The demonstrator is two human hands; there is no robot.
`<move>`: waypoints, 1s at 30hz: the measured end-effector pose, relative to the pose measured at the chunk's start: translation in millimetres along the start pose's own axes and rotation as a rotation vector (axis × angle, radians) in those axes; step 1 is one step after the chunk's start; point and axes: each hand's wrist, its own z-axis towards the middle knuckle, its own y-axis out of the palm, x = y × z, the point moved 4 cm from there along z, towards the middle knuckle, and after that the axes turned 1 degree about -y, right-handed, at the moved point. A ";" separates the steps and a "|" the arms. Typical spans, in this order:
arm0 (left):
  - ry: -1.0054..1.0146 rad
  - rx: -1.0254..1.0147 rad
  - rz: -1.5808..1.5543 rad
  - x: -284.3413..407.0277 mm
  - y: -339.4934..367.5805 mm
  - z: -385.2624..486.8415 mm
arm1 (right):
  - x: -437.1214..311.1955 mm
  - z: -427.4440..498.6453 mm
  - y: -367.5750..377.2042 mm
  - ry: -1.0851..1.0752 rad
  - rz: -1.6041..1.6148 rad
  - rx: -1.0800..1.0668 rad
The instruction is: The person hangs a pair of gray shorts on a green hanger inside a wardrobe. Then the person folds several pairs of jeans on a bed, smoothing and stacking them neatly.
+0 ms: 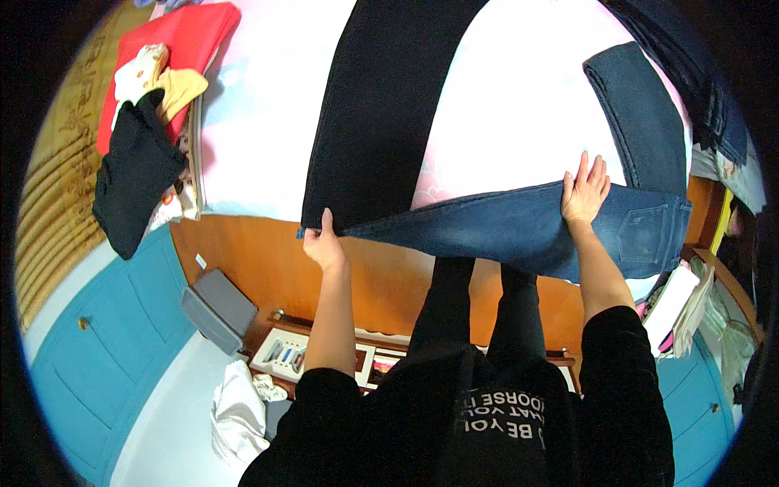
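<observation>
A pair of blue jeans point(487, 225) lies lengthwise along the near edge of the bed point(261, 140), with its waist and back pocket at the right. At the left end, my left hand point(327, 245) pinches the hem, thumb uppermost. My right hand point(585, 193) rests flat on the upper leg of the jeans, fingers somewhat spread. Black trousers point(383, 109) stretch away from me on the bed, their near end beside my left hand. A folded dark denim piece point(645, 115) lies beyond the waist end, partly covered by the jeans.
More dark jeans point(675, 67) lie at the far right. A red cloth item point(182, 42), small garments and a black garment point(137, 170) sit at the left. Below are a grey bin point(222, 307), a blue door point(103, 322) and an organiser tray point(283, 353). Bags point(688, 304) stand right.
</observation>
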 end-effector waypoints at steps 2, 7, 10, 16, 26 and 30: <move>-0.001 -0.172 -0.267 12.9 17.2 -2.9 | 1.0 0.6 1.7 0.003 -0.005 0.003; -0.182 -0.369 -0.261 13.3 23.9 11.7 | 0.3 1.6 0.3 0.011 0.002 -0.007; -0.199 -0.405 -0.186 6.5 33.4 23.7 | 0.3 1.9 -0.3 0.014 0.008 -0.010; -0.283 -0.356 -0.198 -2.2 38.0 33.1 | -0.2 1.1 -2.2 0.031 0.003 -0.033; 0.016 -0.524 0.209 4.1 1.5 8.1 | 0.3 2.7 -1.6 0.050 -0.016 -0.052; 1.002 -0.472 0.999 -15.8 -29.9 8.9 | -1.8 7.6 -6.4 0.074 -0.110 -0.138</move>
